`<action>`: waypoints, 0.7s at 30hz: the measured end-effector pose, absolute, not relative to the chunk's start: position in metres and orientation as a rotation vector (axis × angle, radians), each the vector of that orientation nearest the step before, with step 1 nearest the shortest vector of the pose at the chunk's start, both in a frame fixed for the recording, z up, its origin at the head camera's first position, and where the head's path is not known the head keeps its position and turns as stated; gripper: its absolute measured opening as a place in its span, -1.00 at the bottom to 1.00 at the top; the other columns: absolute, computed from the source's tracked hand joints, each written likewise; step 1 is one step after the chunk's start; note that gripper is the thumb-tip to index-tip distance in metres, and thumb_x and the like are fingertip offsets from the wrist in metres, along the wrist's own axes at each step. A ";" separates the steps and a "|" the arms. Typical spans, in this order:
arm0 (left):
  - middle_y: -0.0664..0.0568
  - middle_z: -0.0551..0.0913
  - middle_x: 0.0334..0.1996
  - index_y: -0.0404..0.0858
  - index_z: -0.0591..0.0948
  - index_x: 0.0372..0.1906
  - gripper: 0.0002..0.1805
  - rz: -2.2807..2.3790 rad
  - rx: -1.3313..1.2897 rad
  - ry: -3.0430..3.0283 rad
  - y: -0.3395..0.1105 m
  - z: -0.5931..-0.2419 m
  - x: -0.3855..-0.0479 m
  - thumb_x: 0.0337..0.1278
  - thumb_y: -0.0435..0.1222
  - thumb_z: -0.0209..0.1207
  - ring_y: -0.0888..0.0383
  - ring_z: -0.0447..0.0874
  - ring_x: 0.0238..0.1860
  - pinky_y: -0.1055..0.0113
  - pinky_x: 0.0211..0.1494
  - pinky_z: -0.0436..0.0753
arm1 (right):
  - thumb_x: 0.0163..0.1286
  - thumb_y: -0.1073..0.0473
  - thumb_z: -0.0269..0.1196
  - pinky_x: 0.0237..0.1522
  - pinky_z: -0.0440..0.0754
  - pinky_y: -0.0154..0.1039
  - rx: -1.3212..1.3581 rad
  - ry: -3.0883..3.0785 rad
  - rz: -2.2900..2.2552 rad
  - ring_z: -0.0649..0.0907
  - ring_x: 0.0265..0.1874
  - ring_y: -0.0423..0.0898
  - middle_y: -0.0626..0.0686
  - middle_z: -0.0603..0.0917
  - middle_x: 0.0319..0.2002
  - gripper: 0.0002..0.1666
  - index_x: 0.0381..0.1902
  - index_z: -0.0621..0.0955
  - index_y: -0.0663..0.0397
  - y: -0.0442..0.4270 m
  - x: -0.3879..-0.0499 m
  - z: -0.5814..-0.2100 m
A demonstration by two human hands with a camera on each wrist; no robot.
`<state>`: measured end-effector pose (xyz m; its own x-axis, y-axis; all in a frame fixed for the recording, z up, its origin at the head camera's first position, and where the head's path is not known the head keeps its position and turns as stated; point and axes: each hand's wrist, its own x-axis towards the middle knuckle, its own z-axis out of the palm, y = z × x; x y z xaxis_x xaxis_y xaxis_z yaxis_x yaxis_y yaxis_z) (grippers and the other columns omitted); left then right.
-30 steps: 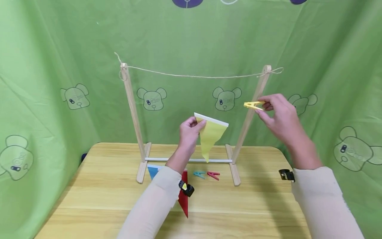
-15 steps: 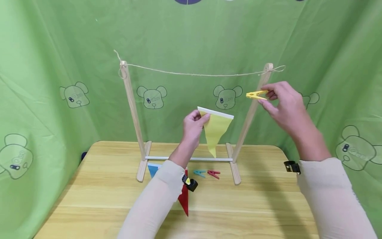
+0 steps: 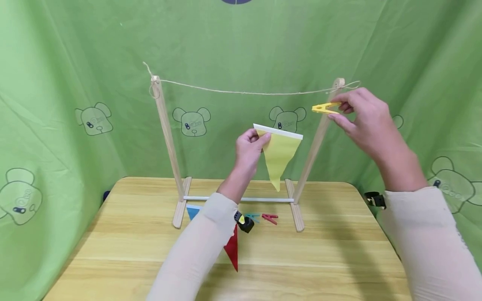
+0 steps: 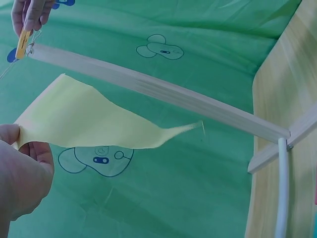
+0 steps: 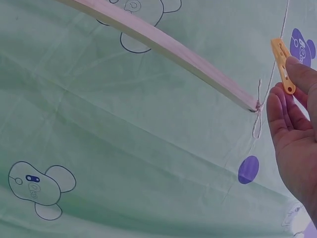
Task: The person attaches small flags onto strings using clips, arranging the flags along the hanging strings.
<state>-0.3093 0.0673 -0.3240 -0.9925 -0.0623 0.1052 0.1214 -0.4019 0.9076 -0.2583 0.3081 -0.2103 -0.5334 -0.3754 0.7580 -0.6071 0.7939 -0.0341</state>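
A yellow triangular pennant (image 3: 280,154) with a white top band hangs from my left hand (image 3: 248,150), thumb and fingers pinching its upper left corner. In the left wrist view the pennant (image 4: 94,116) shows broadside, its tip curling. My right hand (image 3: 367,121) pinches a yellow clothespin (image 3: 324,108) by its handle ends, its nose pointing left. A twine line (image 3: 241,92) runs above the pennant between two wooden posts; both pennant and clothespin appear below it in the head view. The right wrist view shows the clothespin (image 5: 283,64) between thumb and fingers.
Wooden posts (image 3: 165,138) on feet, joined by a white rod (image 3: 263,200), stand on the table (image 3: 124,234). A blue pennant (image 3: 193,211) and a red pennant (image 3: 232,251) lie partly behind my left forearm, near a teal clothespin (image 3: 256,217) and a red clothespin (image 3: 270,218).
My left hand has moved up and right with the yellow pennant. My right hand has risen with the yellow clothespin, closer to the twine's height. Both grips stay the same.
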 end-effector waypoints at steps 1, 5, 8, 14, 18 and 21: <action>-0.14 0.76 -0.14 -0.33 0.70 -0.02 -0.73 -2.537 -0.085 -1.653 0.068 -0.323 -0.310 0.17 -0.44 0.40 0.14 0.72 -0.23 0.33 -0.04 0.76 | 0.22 0.41 0.48 -0.03 0.30 -0.73 0.719 -2.197 0.367 0.64 -0.22 0.02 0.26 0.65 -0.13 -0.59 0.03 0.65 0.36 0.308 -0.259 -0.208; -0.07 0.76 -0.19 -0.33 0.71 -0.02 -0.74 -2.534 -0.105 -1.644 0.071 -0.316 -0.310 0.18 -0.42 0.40 0.16 0.71 -0.24 0.34 -0.05 0.76 | 0.24 0.39 0.48 -0.05 0.28 -0.70 0.699 -2.220 0.344 0.63 -0.21 0.03 0.25 0.66 -0.11 -0.60 0.03 0.66 0.33 0.306 -0.258 -0.200; -0.01 0.73 -0.25 -0.36 0.70 0.00 -0.73 -2.539 -0.128 -1.626 0.074 -0.311 -0.311 0.19 -0.42 0.39 0.18 0.69 -0.26 0.38 -0.08 0.76 | 0.25 0.40 0.47 -0.06 0.28 -0.70 0.702 -2.225 0.332 0.61 -0.21 0.01 0.26 0.65 -0.12 -0.61 0.03 0.66 0.35 0.306 -0.258 -0.195; 0.03 0.70 -0.32 -0.37 0.71 -0.06 -0.76 -2.541 -0.156 -1.585 0.080 -0.301 -0.311 0.17 -0.45 0.40 0.21 0.65 -0.31 0.45 -0.18 0.72 | 0.26 0.41 0.45 -0.06 0.28 -0.76 0.704 -2.233 0.316 0.60 -0.21 0.01 0.28 0.64 -0.12 -0.61 0.04 0.66 0.37 0.306 -0.260 -0.185; 0.04 0.70 -0.35 -0.38 0.71 -0.10 -0.78 -2.549 -0.182 -1.551 0.083 -0.295 -0.311 0.14 -0.47 0.41 0.20 0.65 -0.33 0.45 -0.21 0.72 | 0.28 0.40 0.44 -0.08 0.28 -0.77 0.699 -2.249 0.299 0.61 -0.21 0.02 0.27 0.65 -0.10 -0.61 0.06 0.66 0.35 0.306 -0.261 -0.179; 0.06 0.69 -0.37 -0.40 0.71 -0.10 -0.77 -2.550 -0.204 -1.540 0.085 -0.290 -0.311 0.12 -0.49 0.41 0.21 0.65 -0.35 0.46 -0.24 0.71 | 0.29 0.40 0.43 -0.11 0.28 -0.75 0.686 -2.275 0.283 0.59 -0.21 0.02 0.27 0.64 -0.10 -0.62 0.06 0.66 0.35 0.307 -0.262 -0.174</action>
<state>-0.3105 0.0849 -0.2897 -0.9787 -0.0622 0.1955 0.2020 -0.4591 0.8651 -0.2620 0.3067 -0.1745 -0.5903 -0.3919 0.7057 -0.5528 0.8333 0.0005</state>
